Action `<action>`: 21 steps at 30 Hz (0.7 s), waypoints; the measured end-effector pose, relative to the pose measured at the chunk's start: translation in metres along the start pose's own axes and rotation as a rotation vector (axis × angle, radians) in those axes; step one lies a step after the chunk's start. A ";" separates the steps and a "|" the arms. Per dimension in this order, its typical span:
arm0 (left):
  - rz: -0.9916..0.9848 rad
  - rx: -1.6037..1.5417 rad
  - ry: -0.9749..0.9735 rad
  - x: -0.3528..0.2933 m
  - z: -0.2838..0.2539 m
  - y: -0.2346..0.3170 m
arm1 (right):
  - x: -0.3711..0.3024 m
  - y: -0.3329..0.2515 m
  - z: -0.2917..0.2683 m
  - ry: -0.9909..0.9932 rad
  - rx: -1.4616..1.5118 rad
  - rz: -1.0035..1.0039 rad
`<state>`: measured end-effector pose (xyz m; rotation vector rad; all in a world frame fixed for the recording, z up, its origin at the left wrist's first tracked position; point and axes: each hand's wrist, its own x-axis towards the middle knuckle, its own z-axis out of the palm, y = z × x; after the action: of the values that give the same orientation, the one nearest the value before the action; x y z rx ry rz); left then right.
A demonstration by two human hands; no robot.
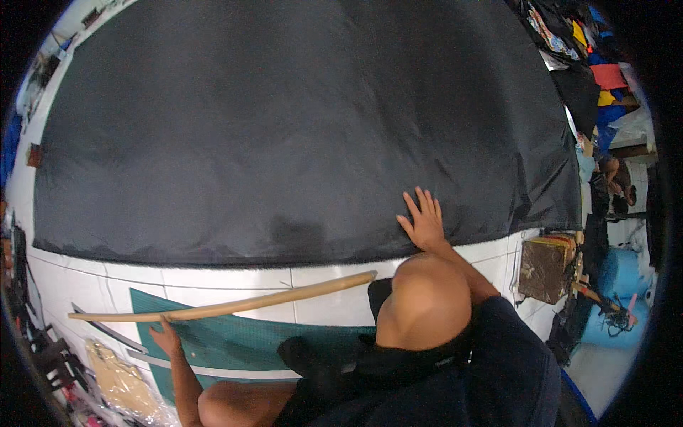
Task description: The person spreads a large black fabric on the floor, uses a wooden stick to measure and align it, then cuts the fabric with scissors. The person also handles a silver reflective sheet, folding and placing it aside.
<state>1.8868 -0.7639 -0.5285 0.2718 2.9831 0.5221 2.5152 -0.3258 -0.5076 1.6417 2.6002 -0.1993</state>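
A large sheet of black fabric [235,128] lies spread over the white tiled floor. My right hand [425,222] rests flat on it near its close edge, with the fingers spread and nothing in them. At the lower left, my left hand [167,337] has its fingers at a long pale wooden stick [263,304], towards its left end, and appears to grip it; part of the fingertips is hidden. The stick slants up to the right, across a green mat [235,341]. My bent knee [430,299] stands between the mat and my right forearm.
A brown block-shaped bundle [546,270] sits off the fabric's right corner, with blue rolls [615,320] beyond it. Coloured material [608,78] is heaped along the far right. Clear plastic-wrapped tan sheets [124,381] lie at the lower left. Another person's foot [626,193] shows at the right.
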 end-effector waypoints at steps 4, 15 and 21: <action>0.267 0.340 -0.006 -0.048 -0.064 -0.012 | -0.034 0.036 0.015 -0.057 0.056 0.150; -0.211 0.165 -0.489 -0.163 -0.168 0.051 | 0.048 0.058 -0.032 0.214 0.322 0.320; 0.091 0.321 -0.524 -0.069 -0.161 0.249 | 0.278 0.052 -0.053 0.452 0.369 0.228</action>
<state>1.9727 -0.5998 -0.2876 0.4853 2.5302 -0.0331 2.4435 -0.0477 -0.4921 2.3362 2.7736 -0.3499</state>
